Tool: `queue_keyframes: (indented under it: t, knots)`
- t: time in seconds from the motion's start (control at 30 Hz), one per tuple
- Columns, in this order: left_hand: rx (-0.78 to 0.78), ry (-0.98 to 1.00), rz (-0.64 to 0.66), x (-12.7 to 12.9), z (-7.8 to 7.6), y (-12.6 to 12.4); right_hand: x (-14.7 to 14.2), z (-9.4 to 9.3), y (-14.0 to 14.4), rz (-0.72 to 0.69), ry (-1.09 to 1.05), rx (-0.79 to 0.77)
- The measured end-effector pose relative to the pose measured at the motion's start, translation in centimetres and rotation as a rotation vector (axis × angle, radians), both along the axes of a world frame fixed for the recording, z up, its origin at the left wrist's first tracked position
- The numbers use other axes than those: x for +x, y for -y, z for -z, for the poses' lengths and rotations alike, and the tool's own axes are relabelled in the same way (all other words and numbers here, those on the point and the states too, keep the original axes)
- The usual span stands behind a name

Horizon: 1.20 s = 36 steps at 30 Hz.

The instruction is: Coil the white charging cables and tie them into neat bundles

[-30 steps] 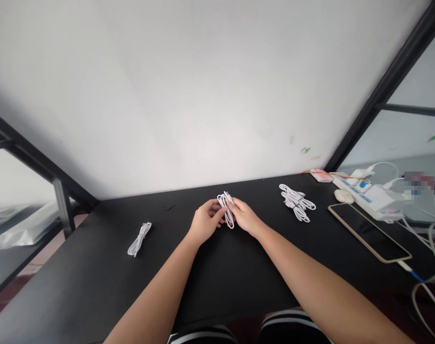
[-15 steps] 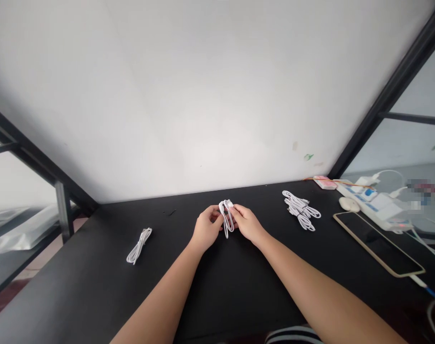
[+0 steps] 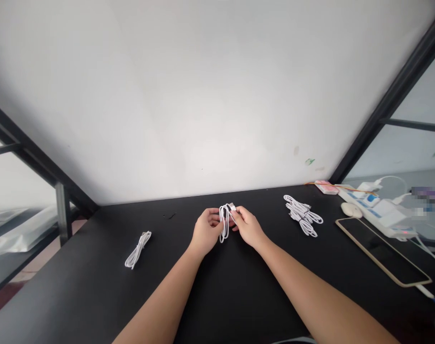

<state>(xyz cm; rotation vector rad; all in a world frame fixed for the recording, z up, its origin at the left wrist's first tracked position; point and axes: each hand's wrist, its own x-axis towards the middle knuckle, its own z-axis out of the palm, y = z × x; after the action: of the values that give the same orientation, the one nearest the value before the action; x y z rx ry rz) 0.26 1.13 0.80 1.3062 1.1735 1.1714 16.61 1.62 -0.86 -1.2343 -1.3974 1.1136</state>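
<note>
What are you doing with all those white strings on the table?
A person sits at a black table holding a looped white cable between both hands. The left hand grips the loops while the right hand pinches the plug end at the top. One bundled white cable lies alone off to the left, and a pile of white cables lies to the right. Further right are a dark phone, a white mouse and a white power strip.

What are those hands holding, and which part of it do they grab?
A looped white cable. The left hand grips the bundle's left side; the right hand pinches its top, by the plug end.
</note>
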Motion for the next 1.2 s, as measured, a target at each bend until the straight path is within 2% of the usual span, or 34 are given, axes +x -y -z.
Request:
queue_keyframes:
  t: [0.1,0.23,0.47,0.53,0.63,0.8,0.87,0.97,1.07,1.2]
  knots:
    - [0.013,0.002,-0.030,-0.5,0.0,-0.2,0.5,-0.4,-0.1,0.076,0.116,0.055]
    - [-0.053,0.053,-0.047,-0.9,0.2,-0.5,1.1,-0.8,-0.2,0.167,0.256,0.168]
    - [-0.130,0.136,0.001,-1.4,0.6,-0.9,1.6,-0.8,-0.6,0.213,0.126,0.129]
    - [-0.114,0.061,0.007,-1.7,0.7,-1.0,1.8,-0.8,-0.7,0.219,0.088,0.121]
    - [-0.033,-0.154,-0.011,-2.4,0.4,-1.0,1.9,-0.7,-0.9,0.232,0.026,0.107]
    - [0.142,-0.484,-0.121,-3.1,-0.5,-0.6,2.4,-0.8,-1.2,0.275,-0.052,0.082]
    - [0.167,-0.521,-0.180,-3.3,-0.7,-0.6,2.7,-0.8,-1.4,0.286,-0.058,0.101]
    - [0.160,-0.472,-0.302,-3.6,-0.7,-1.0,3.2,-0.9,-1.5,0.318,-0.027,0.153]
    - [0.124,-0.443,-0.406,-4.5,-1.1,-1.3,3.7,-1.1,-1.5,0.398,-0.011,0.176]
    - [0.049,-0.602,-0.362,-5.8,-2.4,-1.2,4.9,-1.4,-1.7,0.542,0.013,0.202]
